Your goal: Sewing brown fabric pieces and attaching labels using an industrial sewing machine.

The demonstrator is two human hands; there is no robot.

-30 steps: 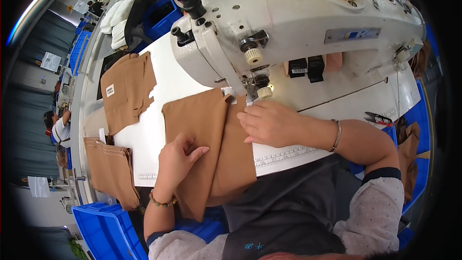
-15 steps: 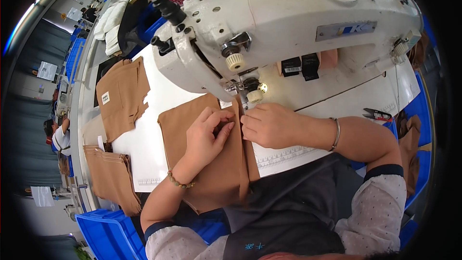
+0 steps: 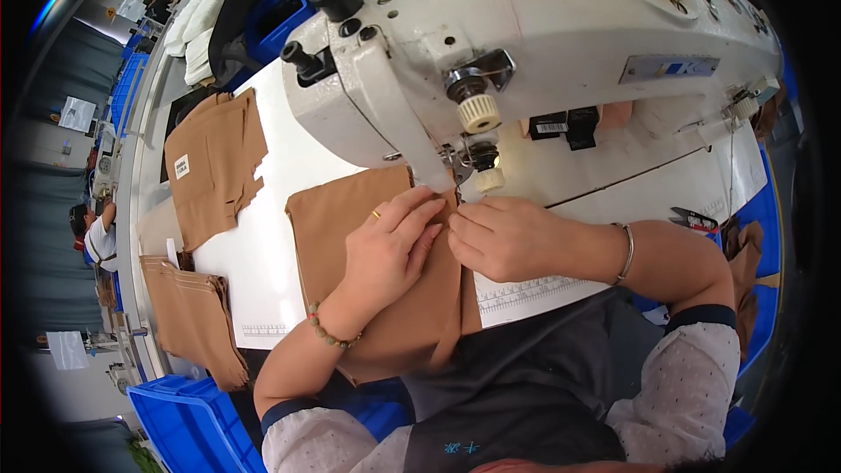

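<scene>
A brown fabric piece (image 3: pixel 328 219) lies folded on the white machine bed (image 3: pixel 263 263), its top edge under the head of the sewing machine (image 3: pixel 552 26). My left hand (image 3: pixel 390 254) rests on the piece with fingers bent and drawn together at its upper right edge, just below the presser foot area (image 3: pixel 460 166). Beside it, my right hand (image 3: pixel 499 241) pinches that same edge with curled fingers. The fingertips of both hands are close together, and the needle itself is too small to make out.
Two stacks of brown pieces (image 3: pixel 210 166) (image 3: pixel 184 315) lie at left. Red-black thread snips (image 3: pixel 692 217) sit at the right, beside a blue bin (image 3: pixel 769 280). Another blue bin (image 3: pixel 184 425) stands lower left. Co-workers (image 3: pixel 105 236) are at other stations. Dark labels (image 3: pixel 578 127) lie behind the needle.
My left hand has moved up and right to join my right hand at the edge near the needle. The fabric's loose right flap has shifted and now lies flatter under my hands.
</scene>
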